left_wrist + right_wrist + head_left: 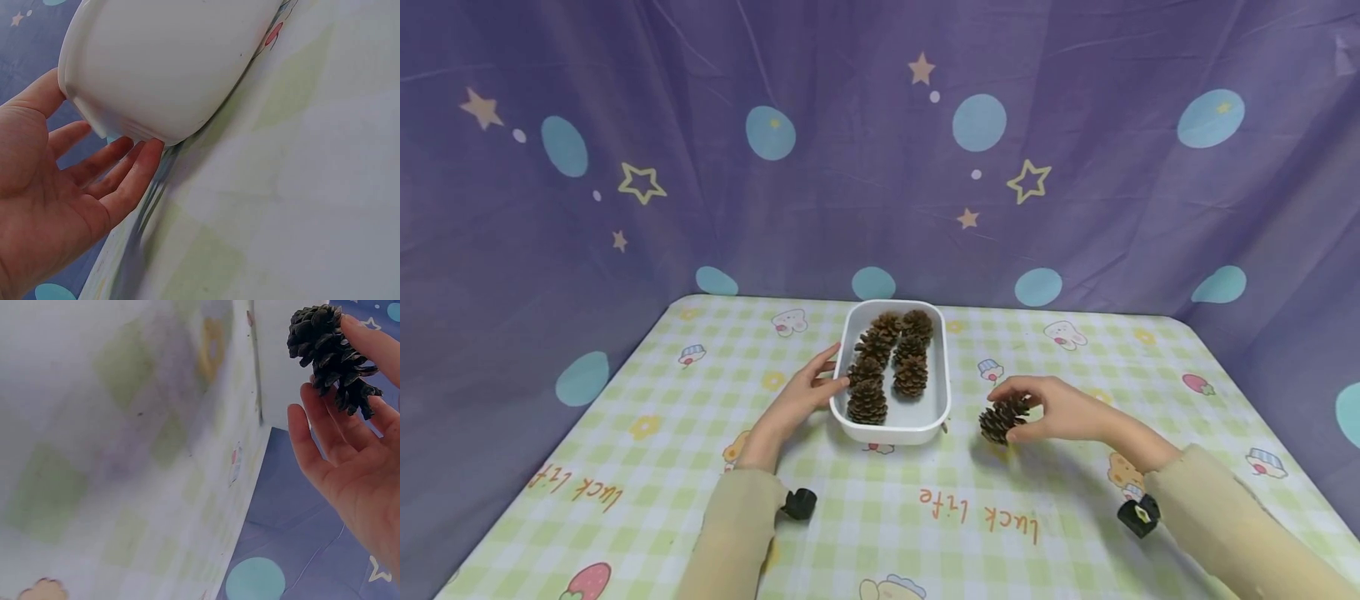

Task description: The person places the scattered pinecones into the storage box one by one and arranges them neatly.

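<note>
In the head view a white rectangular container (931,412) holds several brown pine cones (867,403) in two rows. My left hand (802,396) rests against its left side, thumb at the rim. The left wrist view has the fairly straight fingers (134,178) touching the outside of the container (169,62). To the right of the container, my right hand (1060,408) holds a single pine cone (1000,419) between thumb and fingers, over the tablecloth. In the right wrist view that pine cone (325,353) has its scales spread, with the fingers beneath it.
A green-and-white checked tablecloth (647,500) with printed cartoons and lettering covers the table. Behind it hangs a purple curtain (865,217) with stars and blue ovals. A small brown fragment (944,427) lies by the container's front right corner.
</note>
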`<state>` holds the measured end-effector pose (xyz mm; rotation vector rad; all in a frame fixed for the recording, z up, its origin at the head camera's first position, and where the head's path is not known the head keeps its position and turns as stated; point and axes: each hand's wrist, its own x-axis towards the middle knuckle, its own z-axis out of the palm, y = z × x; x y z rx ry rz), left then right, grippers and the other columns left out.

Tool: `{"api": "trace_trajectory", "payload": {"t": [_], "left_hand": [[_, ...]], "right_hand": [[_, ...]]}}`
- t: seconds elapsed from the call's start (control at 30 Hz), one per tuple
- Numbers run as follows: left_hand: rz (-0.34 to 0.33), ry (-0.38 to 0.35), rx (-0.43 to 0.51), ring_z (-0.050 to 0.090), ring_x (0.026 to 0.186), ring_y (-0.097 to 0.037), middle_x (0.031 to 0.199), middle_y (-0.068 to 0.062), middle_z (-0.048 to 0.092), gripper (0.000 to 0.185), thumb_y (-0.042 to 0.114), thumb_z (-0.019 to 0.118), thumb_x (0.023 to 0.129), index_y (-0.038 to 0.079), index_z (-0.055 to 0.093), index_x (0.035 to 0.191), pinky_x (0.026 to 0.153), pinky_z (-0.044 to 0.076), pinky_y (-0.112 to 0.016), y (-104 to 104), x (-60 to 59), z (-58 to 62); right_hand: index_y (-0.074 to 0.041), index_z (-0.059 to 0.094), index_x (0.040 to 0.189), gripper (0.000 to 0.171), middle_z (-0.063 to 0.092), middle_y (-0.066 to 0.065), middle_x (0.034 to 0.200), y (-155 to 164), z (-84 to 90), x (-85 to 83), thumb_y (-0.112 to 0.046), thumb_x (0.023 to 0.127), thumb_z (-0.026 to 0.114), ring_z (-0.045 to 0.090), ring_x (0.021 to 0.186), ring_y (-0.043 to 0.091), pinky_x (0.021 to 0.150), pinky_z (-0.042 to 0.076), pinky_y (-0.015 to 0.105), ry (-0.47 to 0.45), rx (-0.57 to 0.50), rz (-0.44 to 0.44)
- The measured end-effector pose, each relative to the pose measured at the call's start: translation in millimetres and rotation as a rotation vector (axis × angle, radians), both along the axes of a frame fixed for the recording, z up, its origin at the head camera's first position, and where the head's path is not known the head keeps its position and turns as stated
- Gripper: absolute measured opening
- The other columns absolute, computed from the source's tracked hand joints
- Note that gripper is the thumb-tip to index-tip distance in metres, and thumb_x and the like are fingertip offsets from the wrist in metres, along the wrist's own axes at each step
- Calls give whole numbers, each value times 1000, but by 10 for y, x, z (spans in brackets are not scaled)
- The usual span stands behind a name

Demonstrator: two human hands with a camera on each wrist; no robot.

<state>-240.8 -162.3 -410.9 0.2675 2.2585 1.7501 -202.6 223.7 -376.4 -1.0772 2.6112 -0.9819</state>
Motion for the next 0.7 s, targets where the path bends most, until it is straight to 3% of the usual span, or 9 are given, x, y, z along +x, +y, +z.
{"api": "trace_trajectory", "payload": {"t": [0.1,0.23,0.47,0.7], "left_hand": [[-3,4,-6,45,120,-35,140,-17,33,66,24,57,90,25,20,146,88,51,-38,4,14,15],[-6,-15,-8,43,121,-36,140,-19,31,66,20,55,91,20,18,147,91,49,-42,21,98,152],[-7,-25,-6,42,122,-37,141,-18,31,67,20,55,91,20,18,147,93,47,-45,29,109,149],[-5,-21,-5,42,121,-36,140,-18,31,67,20,55,91,21,18,146,93,47,-45,37,95,156]], "right_hand": [[-13,57,117,48,62,2,113,-56,41,-27,-31,76,73,57,99,8,86,50,33,28,-4,-13],[-17,57,118,48,61,-2,114,-150,82,-71,-33,75,73,56,100,9,86,50,34,45,-10,-28],[-20,59,115,48,60,-10,108,-332,153,-139,-36,73,75,56,96,7,85,50,33,91,-14,-29],[-12,58,118,51,61,-4,113,-479,241,-195,-36,75,72,57,98,10,83,52,29,115,-14,-35]]}}
